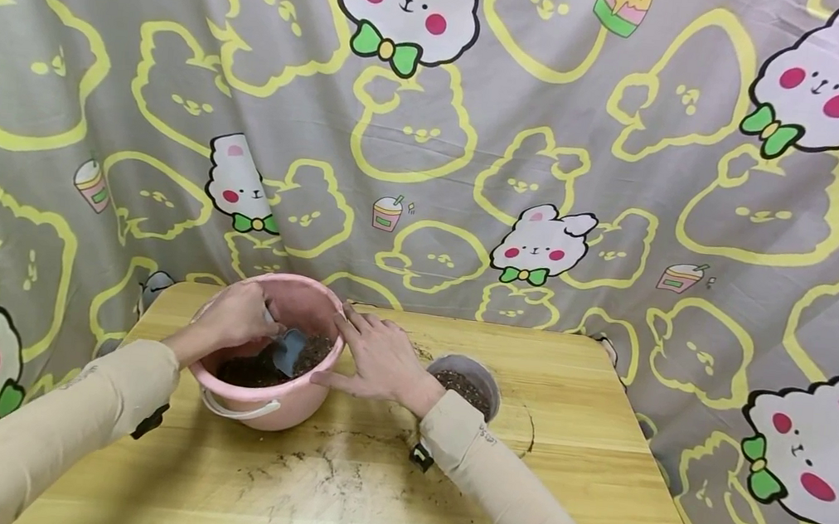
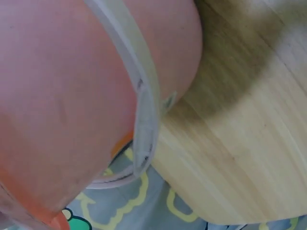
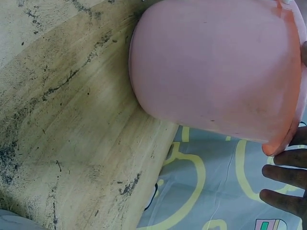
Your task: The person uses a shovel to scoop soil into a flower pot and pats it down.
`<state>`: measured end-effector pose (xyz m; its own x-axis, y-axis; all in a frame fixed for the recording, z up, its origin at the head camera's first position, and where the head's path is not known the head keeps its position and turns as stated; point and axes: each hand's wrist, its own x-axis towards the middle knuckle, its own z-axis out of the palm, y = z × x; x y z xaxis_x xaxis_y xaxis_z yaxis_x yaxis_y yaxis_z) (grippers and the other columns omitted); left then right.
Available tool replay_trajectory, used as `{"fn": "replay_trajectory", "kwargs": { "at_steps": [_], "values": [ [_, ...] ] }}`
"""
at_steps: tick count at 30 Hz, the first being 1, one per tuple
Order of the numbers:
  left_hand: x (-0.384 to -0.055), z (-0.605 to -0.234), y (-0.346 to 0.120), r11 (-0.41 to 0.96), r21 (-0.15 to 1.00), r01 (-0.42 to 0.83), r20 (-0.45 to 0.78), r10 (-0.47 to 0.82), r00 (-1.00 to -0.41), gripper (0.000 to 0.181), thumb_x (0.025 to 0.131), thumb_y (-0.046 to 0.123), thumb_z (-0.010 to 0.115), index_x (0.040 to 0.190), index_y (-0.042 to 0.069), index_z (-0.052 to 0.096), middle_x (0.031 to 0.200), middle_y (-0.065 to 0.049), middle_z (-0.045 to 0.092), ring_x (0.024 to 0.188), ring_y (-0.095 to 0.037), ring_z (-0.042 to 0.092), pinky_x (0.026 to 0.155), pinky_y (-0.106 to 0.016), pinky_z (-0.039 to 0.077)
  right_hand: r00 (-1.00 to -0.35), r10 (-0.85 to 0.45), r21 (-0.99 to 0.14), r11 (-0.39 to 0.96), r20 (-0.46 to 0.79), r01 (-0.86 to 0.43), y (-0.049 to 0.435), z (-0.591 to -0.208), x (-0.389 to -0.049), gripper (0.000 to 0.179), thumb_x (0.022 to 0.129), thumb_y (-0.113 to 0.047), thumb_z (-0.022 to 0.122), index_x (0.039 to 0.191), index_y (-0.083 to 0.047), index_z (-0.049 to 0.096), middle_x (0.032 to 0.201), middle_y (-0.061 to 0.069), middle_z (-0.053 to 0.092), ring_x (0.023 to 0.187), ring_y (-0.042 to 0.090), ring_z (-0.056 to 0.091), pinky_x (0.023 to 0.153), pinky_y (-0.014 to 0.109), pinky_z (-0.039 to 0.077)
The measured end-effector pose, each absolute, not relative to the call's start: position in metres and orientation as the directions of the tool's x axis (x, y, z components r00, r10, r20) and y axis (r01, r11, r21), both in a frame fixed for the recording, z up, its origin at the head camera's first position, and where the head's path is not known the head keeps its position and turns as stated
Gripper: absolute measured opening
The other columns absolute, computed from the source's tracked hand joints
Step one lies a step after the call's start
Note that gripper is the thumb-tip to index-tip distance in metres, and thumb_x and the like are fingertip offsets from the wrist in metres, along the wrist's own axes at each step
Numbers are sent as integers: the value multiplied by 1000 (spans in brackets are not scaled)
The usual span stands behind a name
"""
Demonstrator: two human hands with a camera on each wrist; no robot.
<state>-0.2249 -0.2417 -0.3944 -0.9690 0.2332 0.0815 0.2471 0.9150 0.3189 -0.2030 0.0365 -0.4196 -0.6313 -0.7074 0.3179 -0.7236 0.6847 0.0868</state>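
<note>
A pink bucket [image 1: 302, 410] with dark soil [image 1: 248, 372] inside stands on the left part of the table. My left hand [image 1: 239, 313] reaches into it and grips a small trowel by its handle; the grey-blue blade [image 1: 289, 355] lies against the soil. At the bucket's right rim, my right hand [image 1: 381, 358] rests with its fingers spread and fairly straight. In the right wrist view these fingers [image 3: 285, 175] extend past the rim. The left wrist view shows the bucket's side and its white handle [image 2: 146, 110], while the left hand is hidden there.
A grey pot [image 1: 496, 384] holding soil stands right of the bucket, partly behind my right wrist. Loose soil crumbs [image 1: 330, 464] are scattered over the wooden table [image 1: 579, 492]. A patterned curtain [image 1: 429, 155] hangs right behind the table's far edge.
</note>
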Motion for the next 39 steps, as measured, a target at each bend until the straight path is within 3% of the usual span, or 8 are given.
{"fn": "replay_trajectory", "kwargs": {
  "at_steps": [5,10,18,21,24,27,30,39],
  "values": [
    [-219,-395,-243,906,320,277,107,256,-961,30,80,30,87,59,18,70,56,8,65,67,-14,64,82,-50,58,-637,-707,89,688,307,-720,36,-419,-203,102,86,-87,56,158,-14,48,158,11,57,132,29,66,91,42,62],
    [-211,-392,-247,887,399,233,48,233,-971,24,83,34,87,66,21,76,58,12,69,66,-7,65,93,-51,57,-640,-705,79,688,305,-721,36,-418,-202,102,86,-87,56,158,-15,48,157,11,57,131,29,67,88,41,62],
    [-204,-385,-252,817,555,156,-58,225,-973,27,85,37,88,72,15,79,60,5,73,57,-9,72,83,-34,56,-638,-704,77,688,311,-722,37,-419,-203,103,85,-87,57,157,-14,49,156,10,58,129,28,67,88,41,62],
    [-205,-382,-252,833,528,162,-52,222,-974,28,85,39,87,72,16,78,58,6,72,57,-8,71,85,-37,57,-632,-707,88,685,318,-723,37,-419,-204,103,85,-87,57,157,-14,49,156,10,58,129,28,67,87,40,62],
    [-208,-381,-251,860,482,168,-13,199,-980,28,84,35,87,70,14,77,54,7,69,54,-8,66,73,-35,56,-628,-710,97,683,318,-724,36,-419,-204,103,85,-88,56,157,-14,49,156,10,58,130,28,67,87,40,62],
    [-212,-382,-252,883,435,175,43,174,-984,27,82,29,87,69,11,73,51,6,64,51,-10,60,56,-30,48,-636,-709,91,687,305,-721,36,-419,-203,103,85,-88,56,157,-14,50,154,10,59,131,28,66,89,41,62],
    [-216,-385,-253,896,413,163,62,151,-987,27,81,25,86,69,9,67,52,3,60,49,-13,55,50,-28,41,-650,-704,85,694,285,-715,35,-418,-202,103,85,-88,55,157,-14,49,154,10,59,133,28,65,92,41,62],
    [-218,-394,-247,905,407,122,19,125,-992,31,82,35,86,65,14,71,56,4,65,59,-14,61,60,-31,48,-665,-700,78,702,259,-708,35,-418,-203,104,86,-90,52,159,-16,47,157,10,57,137,29,63,96,42,61]
  ]
}}
